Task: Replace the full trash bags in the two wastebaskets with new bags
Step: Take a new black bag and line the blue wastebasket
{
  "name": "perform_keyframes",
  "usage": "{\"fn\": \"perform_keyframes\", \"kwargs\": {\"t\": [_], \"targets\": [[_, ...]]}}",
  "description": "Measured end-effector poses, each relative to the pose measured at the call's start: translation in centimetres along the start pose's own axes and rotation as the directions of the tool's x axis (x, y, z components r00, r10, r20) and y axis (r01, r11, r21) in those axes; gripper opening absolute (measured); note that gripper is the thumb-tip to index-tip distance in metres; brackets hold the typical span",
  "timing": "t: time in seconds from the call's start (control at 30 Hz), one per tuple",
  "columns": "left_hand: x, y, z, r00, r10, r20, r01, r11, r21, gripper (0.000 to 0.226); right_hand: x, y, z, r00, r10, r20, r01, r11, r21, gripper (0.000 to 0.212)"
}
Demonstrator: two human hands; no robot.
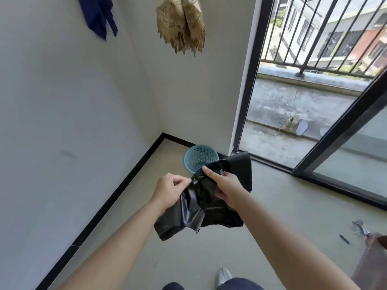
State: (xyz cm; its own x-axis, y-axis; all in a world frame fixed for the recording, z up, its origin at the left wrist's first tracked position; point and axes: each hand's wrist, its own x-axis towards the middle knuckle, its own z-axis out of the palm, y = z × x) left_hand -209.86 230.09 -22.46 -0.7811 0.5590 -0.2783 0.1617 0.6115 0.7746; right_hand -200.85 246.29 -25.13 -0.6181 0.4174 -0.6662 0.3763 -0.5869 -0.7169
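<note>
At frame centre, I watch both hands work a crumpled black trash bag (199, 212): the left hand (169, 191) pinches its edge between thumb and fingertip, the right hand (225, 186) grips bunched plastic, fingers curled under. Just above, a blue wastebasket (200, 156) stands beside the door frame (247, 101).

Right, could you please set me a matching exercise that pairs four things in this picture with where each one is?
Things:
1. black trash bag
2. light blue wastebasket
3. dark blue cloth
4. tan lacy fabric

Places:
A. standing on the floor in the corner
B. hanging at the top centre
C. pinched by the left hand and held by the right hand
D. hanging at the upper left

Pairs: 1-C, 2-A, 3-D, 4-B.
</note>
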Motion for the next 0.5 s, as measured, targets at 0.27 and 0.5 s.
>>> {"fn": "perform_keyframes", "kwargs": {"t": [0.27,0.5], "targets": [[14.7,-3.7,-4.7,0.898,-0.439,0.033,0.353,0.675,-0.648,0.018,10.2,-6.5,2.1,0.995,0.064,0.076,-0.079,0.974,0.213,0.008],[26.3,-2.4,-10.4,0.814,-0.510,0.279,0.505,0.383,-0.773,0.041,17.8,-8.9,2.9,0.905,0.102,-0.414,-0.113,0.994,-0.001,0.018]]}}
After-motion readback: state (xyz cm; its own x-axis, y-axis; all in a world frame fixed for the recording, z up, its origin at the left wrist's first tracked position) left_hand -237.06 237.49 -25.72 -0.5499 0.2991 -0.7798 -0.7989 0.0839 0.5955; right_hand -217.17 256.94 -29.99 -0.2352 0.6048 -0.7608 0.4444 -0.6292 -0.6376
